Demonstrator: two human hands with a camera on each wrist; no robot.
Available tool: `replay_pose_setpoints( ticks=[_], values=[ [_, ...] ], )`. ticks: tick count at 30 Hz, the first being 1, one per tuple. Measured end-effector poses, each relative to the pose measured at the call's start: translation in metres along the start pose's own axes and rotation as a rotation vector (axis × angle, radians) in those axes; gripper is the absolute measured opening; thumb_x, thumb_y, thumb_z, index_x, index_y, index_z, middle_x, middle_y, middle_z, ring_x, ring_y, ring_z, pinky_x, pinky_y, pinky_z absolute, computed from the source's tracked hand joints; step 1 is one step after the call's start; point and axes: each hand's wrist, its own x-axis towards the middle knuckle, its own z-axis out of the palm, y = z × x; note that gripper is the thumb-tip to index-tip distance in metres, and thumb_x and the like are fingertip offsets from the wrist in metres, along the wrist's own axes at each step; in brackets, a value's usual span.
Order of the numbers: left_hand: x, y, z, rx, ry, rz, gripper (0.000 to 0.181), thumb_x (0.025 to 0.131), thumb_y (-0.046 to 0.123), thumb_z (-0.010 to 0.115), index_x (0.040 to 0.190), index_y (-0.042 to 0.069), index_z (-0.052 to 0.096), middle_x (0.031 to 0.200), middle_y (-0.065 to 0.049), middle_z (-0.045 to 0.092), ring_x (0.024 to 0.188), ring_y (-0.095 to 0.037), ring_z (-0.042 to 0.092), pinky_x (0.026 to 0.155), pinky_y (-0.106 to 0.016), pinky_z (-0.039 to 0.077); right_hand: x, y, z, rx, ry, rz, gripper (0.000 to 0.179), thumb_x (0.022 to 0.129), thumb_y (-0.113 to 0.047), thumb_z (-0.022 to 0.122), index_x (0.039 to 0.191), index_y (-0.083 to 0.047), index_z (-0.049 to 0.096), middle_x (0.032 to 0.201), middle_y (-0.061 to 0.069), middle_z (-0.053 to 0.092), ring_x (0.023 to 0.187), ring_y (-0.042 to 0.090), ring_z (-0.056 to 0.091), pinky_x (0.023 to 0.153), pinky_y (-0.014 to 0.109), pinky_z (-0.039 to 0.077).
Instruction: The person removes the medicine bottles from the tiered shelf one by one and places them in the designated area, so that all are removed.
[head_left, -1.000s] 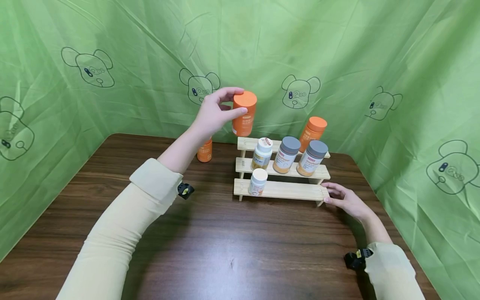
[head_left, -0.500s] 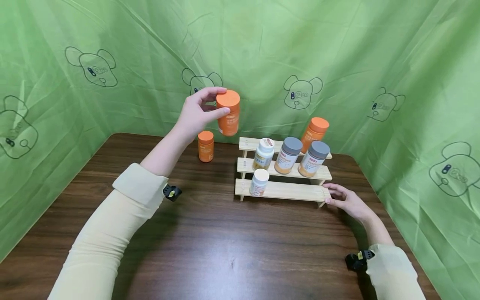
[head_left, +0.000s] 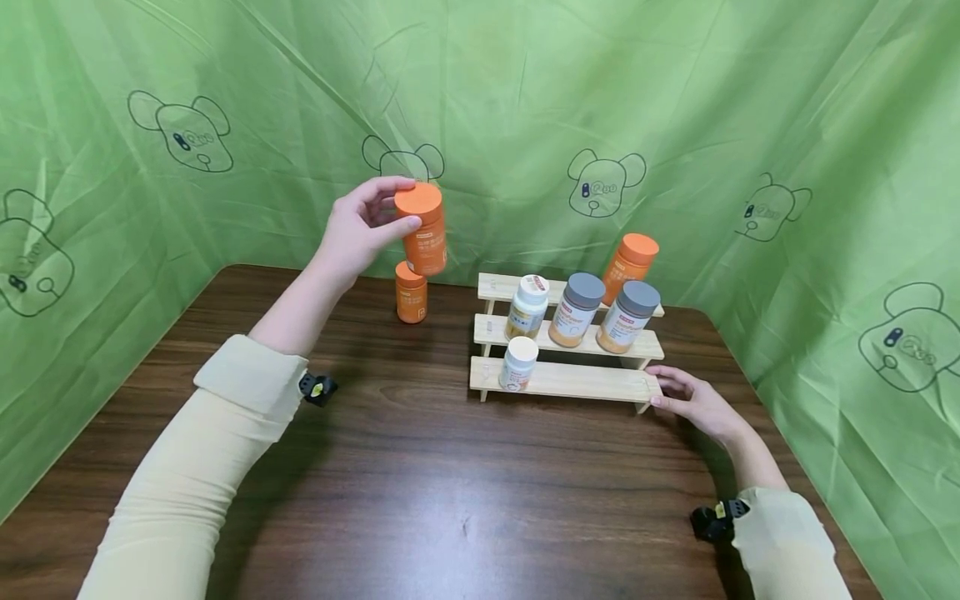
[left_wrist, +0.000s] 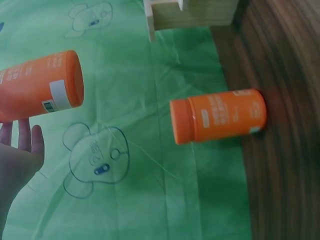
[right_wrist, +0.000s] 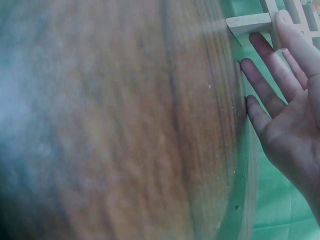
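My left hand (head_left: pixel 352 229) grips an orange supplement bottle (head_left: pixel 426 242) by its upper part, thumb in front, and holds it up off the table. Just below it, a smaller orange bottle (head_left: pixel 411 302) stands upright on the table; the held one overlaps its cap in the head view. Both orange bottles appear in the left wrist view, the held one (left_wrist: pixel 37 85) at left and the standing one (left_wrist: pixel 225 117) at right. My right hand (head_left: pixel 696 408) holds the right end of a three-step wooden display stand (head_left: pixel 588 381), thumb and index finger on either side of the board.
On the stand's front step is a small white bottle (head_left: pixel 519 364). The middle step carries a white-capped bottle (head_left: pixel 527 308) and two grey-capped bottles (head_left: pixel 576 310). Another orange bottle (head_left: pixel 628 265) stands on the back step. A green curtain (head_left: pixel 510 100) hangs behind the dark wooden table (head_left: pixel 420 467).
My left hand has carried the orange bottle leftward, from above the stand's left end to over the smaller orange bottle. My right hand has stayed at the stand.
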Motion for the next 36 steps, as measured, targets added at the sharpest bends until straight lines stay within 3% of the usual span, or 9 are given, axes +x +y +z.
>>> replay_pose_setpoints(
  ticks=[8, 14, 19, 24, 30, 36],
  values=[
    [-0.005, -0.014, -0.019, 0.044, 0.050, -0.001, 0.046, 0.079, 0.011, 0.077, 0.122, 0.013, 0.062, 0.117, -0.002, 0.064, 0.097, -0.020, 0.061, 0.085, -0.023, 0.050, 0.000, 0.000, -0.001, 0.007, -0.003, -0.009, 0.057, 0.090, -0.016, 0.064, 0.140, -0.002, 0.039, 0.125, 0.025, 0.055, 0.102, 0.000, 0.057, 0.081, 0.016, 0.047],
    [-0.011, -0.022, -0.031, 0.085, 0.086, 0.018, 0.045, 0.079, 0.010, 0.076, 0.122, 0.010, 0.062, 0.119, -0.003, 0.063, 0.103, -0.017, 0.058, 0.089, -0.027, 0.049, 0.000, 0.002, -0.002, -0.006, -0.003, -0.005, 0.057, 0.091, -0.017, 0.064, 0.140, -0.002, 0.039, 0.125, 0.024, 0.056, 0.102, 0.002, 0.057, 0.080, 0.017, 0.047],
    [-0.021, -0.023, -0.039, 0.133, 0.117, -0.045, 0.046, 0.080, 0.011, 0.075, 0.123, 0.010, 0.061, 0.117, -0.001, 0.063, 0.101, -0.017, 0.059, 0.086, -0.021, 0.049, 0.000, 0.002, -0.001, -0.006, -0.004, -0.008, 0.056, 0.091, -0.017, 0.064, 0.139, -0.002, 0.039, 0.125, 0.024, 0.056, 0.102, 0.001, 0.057, 0.080, 0.018, 0.048],
    [-0.025, -0.034, -0.047, 0.185, 0.144, -0.080, 0.047, 0.081, 0.012, 0.075, 0.125, 0.008, 0.060, 0.117, 0.000, 0.062, 0.105, -0.010, 0.056, 0.087, -0.018, 0.048, 0.000, 0.004, -0.001, -0.004, -0.001, -0.012, 0.056, 0.091, -0.017, 0.064, 0.139, -0.002, 0.040, 0.125, 0.025, 0.055, 0.101, 0.002, 0.057, 0.080, 0.018, 0.048],
    [-0.027, -0.059, -0.058, 0.237, 0.170, -0.098, 0.048, 0.081, 0.013, 0.075, 0.126, 0.006, 0.059, 0.114, 0.000, 0.062, 0.103, -0.007, 0.054, 0.086, -0.021, 0.046, 0.002, 0.008, -0.001, -0.009, 0.008, -0.021, 0.054, 0.091, -0.017, 0.064, 0.138, -0.004, 0.042, 0.121, 0.015, 0.060, 0.102, 0.002, 0.058, 0.081, 0.017, 0.048],
    [-0.026, -0.093, -0.067, 0.275, 0.189, -0.158, 0.050, 0.081, 0.024, 0.075, 0.127, 0.016, 0.059, 0.118, 0.001, 0.060, 0.106, -0.007, 0.052, 0.087, -0.025, 0.044, 0.004, 0.010, -0.002, -0.005, 0.012, -0.036, 0.053, 0.090, -0.017, 0.065, 0.137, -0.004, 0.043, 0.118, 0.002, 0.063, 0.103, 0.002, 0.058, 0.081, 0.016, 0.047]
  ],
)
